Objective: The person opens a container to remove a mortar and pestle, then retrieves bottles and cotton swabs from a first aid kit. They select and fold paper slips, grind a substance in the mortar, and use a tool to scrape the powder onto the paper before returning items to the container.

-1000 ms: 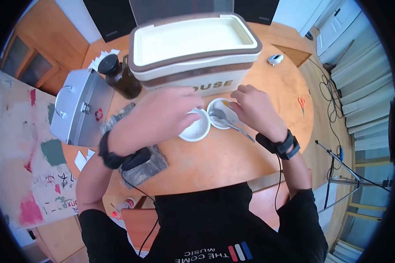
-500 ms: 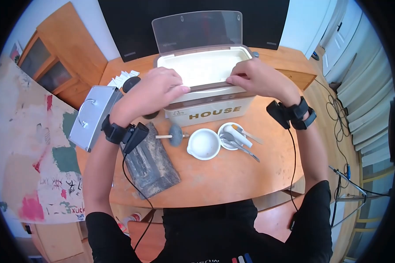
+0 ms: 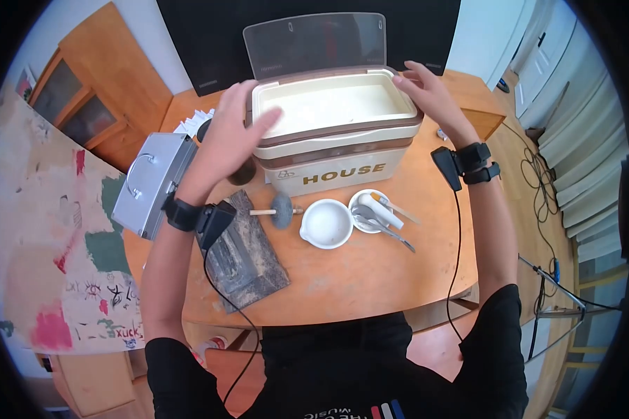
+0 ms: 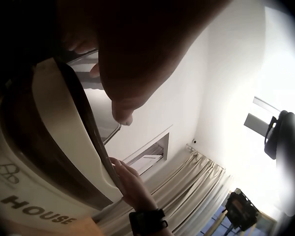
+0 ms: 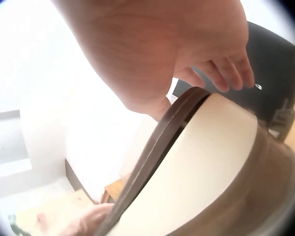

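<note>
Box (image 3: 339,143) stands, lid (image 3: 318,42) raised; left hand (image 3: 232,136) and right hand (image 3: 433,101) flank its ends, both grips spread. Taking hold seems the step; the next move likely calls for closing inward.

Box (image 3: 342,152) behind bowl (image 3: 327,225), slab (image 3: 248,255) left — case (image 3: 154,185) farther left
</note>
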Available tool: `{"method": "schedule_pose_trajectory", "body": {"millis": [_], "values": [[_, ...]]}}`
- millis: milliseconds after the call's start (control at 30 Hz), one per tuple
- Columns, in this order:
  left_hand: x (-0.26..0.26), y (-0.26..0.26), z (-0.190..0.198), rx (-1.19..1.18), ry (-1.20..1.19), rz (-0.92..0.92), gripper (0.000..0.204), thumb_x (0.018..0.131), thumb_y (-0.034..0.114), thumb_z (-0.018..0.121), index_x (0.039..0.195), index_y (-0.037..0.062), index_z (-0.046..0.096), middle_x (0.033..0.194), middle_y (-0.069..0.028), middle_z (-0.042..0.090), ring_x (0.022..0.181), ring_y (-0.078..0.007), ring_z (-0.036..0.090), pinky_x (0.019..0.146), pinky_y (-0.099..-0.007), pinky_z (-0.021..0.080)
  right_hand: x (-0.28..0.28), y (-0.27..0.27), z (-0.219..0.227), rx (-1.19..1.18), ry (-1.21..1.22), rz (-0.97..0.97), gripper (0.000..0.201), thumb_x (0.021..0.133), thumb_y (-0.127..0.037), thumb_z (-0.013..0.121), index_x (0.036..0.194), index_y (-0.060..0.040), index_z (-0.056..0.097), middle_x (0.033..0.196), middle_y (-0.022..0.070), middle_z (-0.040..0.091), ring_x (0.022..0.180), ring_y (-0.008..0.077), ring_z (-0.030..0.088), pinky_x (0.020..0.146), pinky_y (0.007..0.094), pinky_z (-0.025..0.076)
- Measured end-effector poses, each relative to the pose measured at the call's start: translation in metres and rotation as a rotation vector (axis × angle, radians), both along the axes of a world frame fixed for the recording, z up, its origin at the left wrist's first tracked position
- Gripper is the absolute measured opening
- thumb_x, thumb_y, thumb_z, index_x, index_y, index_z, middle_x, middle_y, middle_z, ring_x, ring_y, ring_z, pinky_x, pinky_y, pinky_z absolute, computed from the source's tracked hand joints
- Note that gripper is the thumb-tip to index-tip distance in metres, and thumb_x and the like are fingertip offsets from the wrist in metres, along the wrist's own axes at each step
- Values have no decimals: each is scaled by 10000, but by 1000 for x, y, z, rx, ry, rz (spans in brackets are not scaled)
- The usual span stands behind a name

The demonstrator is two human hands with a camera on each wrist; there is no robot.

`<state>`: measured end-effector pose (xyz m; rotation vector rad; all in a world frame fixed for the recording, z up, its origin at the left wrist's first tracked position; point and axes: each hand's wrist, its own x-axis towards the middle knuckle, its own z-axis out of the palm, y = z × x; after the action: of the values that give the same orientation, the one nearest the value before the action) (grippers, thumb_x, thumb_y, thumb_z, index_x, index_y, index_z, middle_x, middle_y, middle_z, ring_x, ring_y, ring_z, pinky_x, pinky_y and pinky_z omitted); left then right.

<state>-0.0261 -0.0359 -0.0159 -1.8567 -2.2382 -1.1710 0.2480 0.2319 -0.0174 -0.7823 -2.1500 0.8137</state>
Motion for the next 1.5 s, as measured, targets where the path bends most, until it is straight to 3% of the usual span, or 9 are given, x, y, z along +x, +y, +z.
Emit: {"method": "schedule_pose_trajectory", "body": {"millis": [67, 200, 300, 467, 500, 767, 933, 1200, 1500], "values": [[-20, 9, 3, -102, -368, 42, 698, 1081, 462, 489, 1585, 10, 319, 1573, -241, 411, 1434, -321, 443, 1186, -412, 353, -4, 1, -2, -211, 161, 75, 795, 975, -500, 661, 1520, 29, 428, 1462, 232, 551, 1362, 334, 526, 1121, 398, 423], [-33, 40, 25, 115, -748, 22, 845, 1073, 609, 403, 1609, -18, 220, 1528, -245, 473, 1466, -323, 400, 1243, -406, 279, -26, 34, 23, -440, 316, 283, 941, 1010, -672, 481, 1629, -22, 201, 1549, 148, 508, 1517, 302, 302, 1228, 474, 236], [-47, 40, 34, 27, -904, -246, 910, 1062, 659, 359, 1593, -66, 215, 1570, -251, 415, 1506, -326, 351, 1248, -424, 274, -28, 21, 44, -589, 428, 320, 981, 1006, -694, 422, 1619, 33, 184, 1519, 185, 529, 1485, 368, 350, 1236, 513, 223], [-16, 9, 11, 14, -832, 11, 813, 1089, 601, 356, 1540, -74, 358, 1594, -213, 407, 1489, -273, 371, 1259, -395, 222, 4, 20, 2, -429, 189, 76, 950, 977, -725, 485, 1532, 43, 417, 1501, 230, 529, 1444, 341, 415, 1207, 486, 276], [-22, 5, -2, -51, -839, -191, 892, 1034, 669, 430, 1570, -36, 325, 1616, -266, 342, 1518, -333, 318, 1230, -426, 243, 7, 19, -14, -406, 144, 35, 929, 977, -723, 493, 1503, 42, 468, 1491, 233, 536, 1438, 335, 428, 1198, 467, 291], [19, 8, 4, 32, -829, -230, 906, 1017, 694, 445, 1602, 22, 276, 1557, -176, 430, 1464, -275, 381, 1197, -411, 301, -4, -49, -2, -645, 335, 115, 608, 1040, -605, 503, 1329, -93, 659, 1305, 69, 657, 1243, 171, 540, 1093, 367, 372], [13, 10, 17, 123, -958, -302, 858, 1012, 506, 620, 1601, -2, 259, 1544, -183, 431, 1474, -257, 365, 1195, -389, 314, -3, -35, -1, -596, 306, 136, 531, 1042, -448, 563, 1398, -55, 588, 1315, 107, 654, 1247, 209, 552, 1037, 345, 432], [-2, 14, 38, 160, -1416, -86, 344, 1030, 185, 579, 1238, -88, 563, 1242, -213, 640, 1127, -282, 640, 1024, -398, 504, 1, -23, -1, -552, 472, 119, 801, 916, -71, 733, 1546, 146, 289, 1459, 246, 507, 1294, 295, 562, 1107, 390, 455], [-28, 19, 53, 142, -1317, -122, 342, 1025, 109, 581, 1304, -89, 575, 1198, -165, 675, 1081, -241, 657, 982, -397, 532, -8, -34, 59, -254, 672, 276, 547, 961, -17, 621, 1462, 110, 443, 1392, 213, 602, 1258, 262, 610, 1088, 358, 474]]}}
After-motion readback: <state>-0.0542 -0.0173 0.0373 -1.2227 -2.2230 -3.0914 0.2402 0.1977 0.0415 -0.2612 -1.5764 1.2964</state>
